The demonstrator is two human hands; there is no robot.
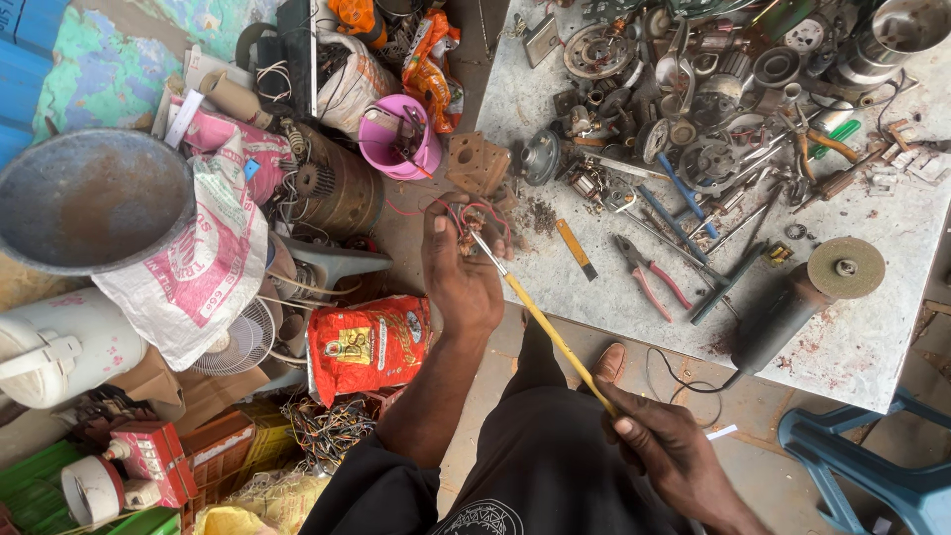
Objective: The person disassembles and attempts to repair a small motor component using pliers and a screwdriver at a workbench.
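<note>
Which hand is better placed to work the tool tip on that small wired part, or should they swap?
Probably the right hand: it grips the yellow-handled tool, whose tip already meets the small wired part. The left hand is closed around that part, holding it up, so it looks better kept as the support.

Bright, even daylight overall; no single source visible. Soft, short shadows under tools on the pale speckled metal tabletop (872, 337). Mild glare on the shiny steel cylindrical pot (897, 35), top right. Sharp in centre; slight softness & wide-angle bending twd edges, e.g. the round grey metal basin (89, 198) at left. Dark sleeves & black clothing at bottom underexposed, little detail. No motion blur on hands.
</note>
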